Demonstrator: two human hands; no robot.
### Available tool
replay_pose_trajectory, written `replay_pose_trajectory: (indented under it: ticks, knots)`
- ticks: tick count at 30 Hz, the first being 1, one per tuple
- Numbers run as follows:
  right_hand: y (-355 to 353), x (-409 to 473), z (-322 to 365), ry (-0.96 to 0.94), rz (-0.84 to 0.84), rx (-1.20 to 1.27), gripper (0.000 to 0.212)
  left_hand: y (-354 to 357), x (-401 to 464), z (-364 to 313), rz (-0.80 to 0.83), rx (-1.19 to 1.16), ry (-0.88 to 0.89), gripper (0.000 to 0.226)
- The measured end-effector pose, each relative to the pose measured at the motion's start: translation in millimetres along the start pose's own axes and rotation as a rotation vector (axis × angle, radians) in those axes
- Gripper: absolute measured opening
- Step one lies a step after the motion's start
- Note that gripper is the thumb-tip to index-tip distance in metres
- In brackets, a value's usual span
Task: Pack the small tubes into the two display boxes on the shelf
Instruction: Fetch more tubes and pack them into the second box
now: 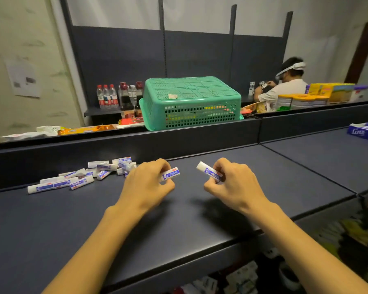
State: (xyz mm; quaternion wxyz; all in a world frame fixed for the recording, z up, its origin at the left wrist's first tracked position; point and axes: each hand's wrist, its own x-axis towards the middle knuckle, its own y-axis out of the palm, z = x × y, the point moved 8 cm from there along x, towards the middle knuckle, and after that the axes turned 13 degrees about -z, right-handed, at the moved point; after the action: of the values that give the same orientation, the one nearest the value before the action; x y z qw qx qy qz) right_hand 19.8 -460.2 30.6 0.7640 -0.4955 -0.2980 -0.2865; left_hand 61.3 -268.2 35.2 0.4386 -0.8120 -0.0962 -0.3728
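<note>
Several small white tubes with blue labels (81,177) lie scattered on the dark shelf (51,219), left of my hands and near the back wall. My left hand (146,185) pinches one tube (171,174) between thumb and fingertips, the tube pointing right. My right hand (232,184) grips another tube (208,171), its white cap pointing up and left. Both hands hover just above the shelf, a short gap between them. No display box is in view.
An upturned green plastic basket (191,102) sits behind the shelf's back wall. Bottles (117,98) stand to its left. A blue and white box (366,131) lies on the neighbouring shelf at right. A person (285,85) works at the far right. Lower shelves hold goods.
</note>
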Motion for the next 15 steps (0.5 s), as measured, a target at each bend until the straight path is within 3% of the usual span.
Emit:
replay_pose_trajectory:
  ticks: [6,15]
  knots:
    - [-59.5,-3.0,-75.4,-0.071,-0.089,0.032,0.022,42.4,0.0,-86.9,0.016,0.002,0.043,0.023]
    - [-146.2,1.1,-217.8,-0.125,-0.011,0.034,0.023,119.4,-5.6,-229.0,0.011,-0.022,0.033,0.020]
